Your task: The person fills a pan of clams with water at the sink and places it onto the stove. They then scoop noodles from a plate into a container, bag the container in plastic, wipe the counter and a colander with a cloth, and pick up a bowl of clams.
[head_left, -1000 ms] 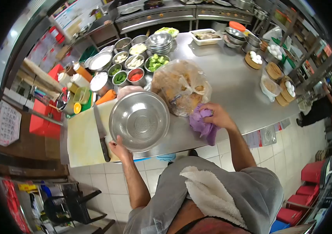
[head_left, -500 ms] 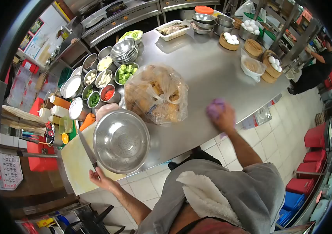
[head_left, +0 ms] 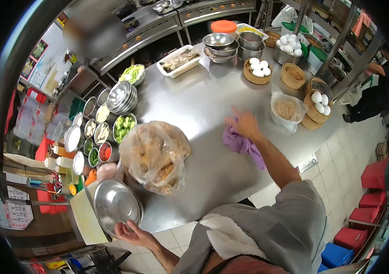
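My left hand (head_left: 134,234) is palm up with its fingers apart, at the near rim of a perforated metal colander (head_left: 114,208). Its fingertips overlap the rim; whether they press on it I cannot tell. The colander lies partly over a pale cutting board (head_left: 84,217). My right hand (head_left: 245,125) is over a purple cloth (head_left: 239,142), fingers stretched out, and the cloth spreads loosely below it on the steel table (head_left: 203,178). Between the hands sits a large clear plastic bag (head_left: 155,155) of brownish food.
Metal bowls of cut vegetables, with broccoli (head_left: 123,129) among them, crowd the left side. A white basket (head_left: 178,61) stands at the back. Bamboo steamers with eggs (head_left: 259,68) and a bagged bowl (head_left: 287,107) line the right. Another person (head_left: 372,93) stands far right.
My right hand has moved away from the table's near edge with the cloth, which was bunched and is now loose. The colander has shifted left over the board, and the knife there is now hidden.
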{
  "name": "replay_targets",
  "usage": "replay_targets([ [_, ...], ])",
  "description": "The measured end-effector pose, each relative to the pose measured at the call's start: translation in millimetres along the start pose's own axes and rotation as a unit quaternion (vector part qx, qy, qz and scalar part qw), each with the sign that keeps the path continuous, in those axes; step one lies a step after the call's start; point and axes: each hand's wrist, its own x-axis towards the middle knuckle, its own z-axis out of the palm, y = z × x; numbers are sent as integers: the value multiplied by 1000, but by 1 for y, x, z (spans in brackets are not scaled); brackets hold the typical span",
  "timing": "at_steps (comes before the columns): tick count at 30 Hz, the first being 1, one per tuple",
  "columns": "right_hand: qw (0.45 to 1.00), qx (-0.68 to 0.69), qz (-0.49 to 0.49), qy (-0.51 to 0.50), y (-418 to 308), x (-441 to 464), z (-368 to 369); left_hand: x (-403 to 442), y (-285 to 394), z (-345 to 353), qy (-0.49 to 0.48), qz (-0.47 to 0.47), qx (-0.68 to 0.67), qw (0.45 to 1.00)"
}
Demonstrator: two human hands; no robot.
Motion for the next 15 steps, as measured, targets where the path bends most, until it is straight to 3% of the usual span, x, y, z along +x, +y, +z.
replay_targets([
  [1, 995, -35, -41, 83, 9, 30, -1, -3, 7, 5, -15, 63, 47, 997],
  [5, 946, -209, -157, 192, 84, 158, 18, -12, 25, 22, -30, 53, 45, 997],
  [7, 955, -214, -118, 165, 118, 208, 34, -19, 25, 24, -44, -17, -16, 999],
  [8, 977, -152, -60, 140, 110, 210, 18, -22, 27, 26, -25, -17, -6, 1000],
  [9, 972, -201, -85, 86, 121, 216, 18, -25, 29, 30, -44, 11, 26, 999],
  [10, 986, -136, -54, 74, 123, 217, 10, -26, 34, 34, -64, 37, 60, 995],
  [11, 971, -206, -97, 69, 135, 222, 13, -27, 45, 41, -73, 62, 92, 991],
  [15, 970, -196, -109, 93, 156, 231, 14, -37, 41, 46, -82, 64, 118, 988],
])
